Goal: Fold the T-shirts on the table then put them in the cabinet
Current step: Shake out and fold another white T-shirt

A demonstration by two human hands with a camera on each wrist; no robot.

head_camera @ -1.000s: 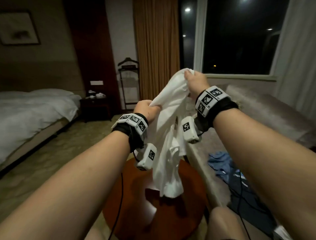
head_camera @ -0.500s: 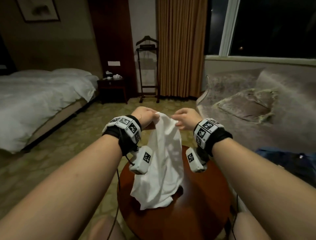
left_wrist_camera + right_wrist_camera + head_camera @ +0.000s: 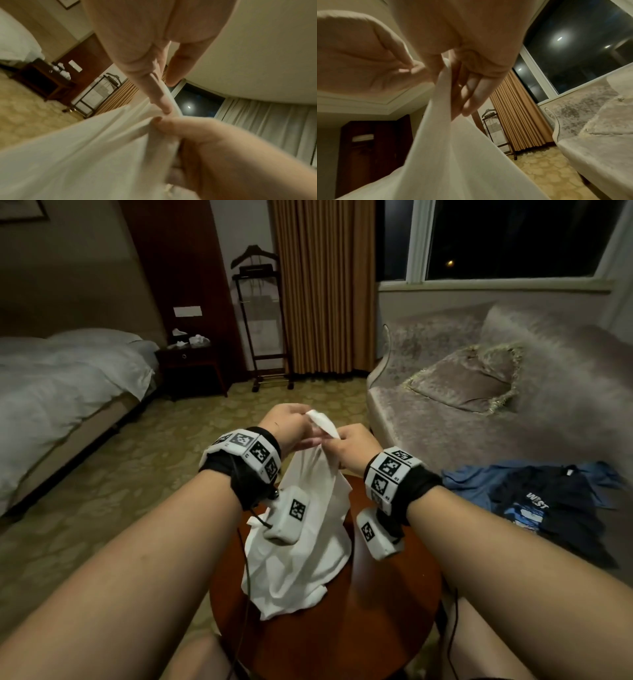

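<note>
A white T-shirt (image 3: 301, 556) hangs bunched from both hands, and its lower part rests crumpled on the round red-brown table (image 3: 383, 618). My left hand (image 3: 306, 421) pinches a top edge of the cloth. My right hand (image 3: 334, 451) grips the fabric just beside it, the two hands almost touching. In the left wrist view my left fingers (image 3: 163, 104) pinch the T-shirt (image 3: 82, 151), with the right hand (image 3: 202, 136) clutching it below. The right wrist view has my right fingers (image 3: 471, 97) curled on the T-shirt (image 3: 453, 162). Dark and blue T-shirts (image 3: 548, 501) lie on the sofa.
A grey sofa (image 3: 445, 433) with a cushion (image 3: 462, 385) stands close on the right of the table. A bed (image 3: 61, 385) lies at the left, with a nightstand (image 3: 191, 364) and a valet stand (image 3: 260, 320) at the far wall. Patterned carpet (image 3: 137, 474) lies between.
Both hands have come down from chest height and drawn close together. The T-shirt's lower part has settled onto the table.
</note>
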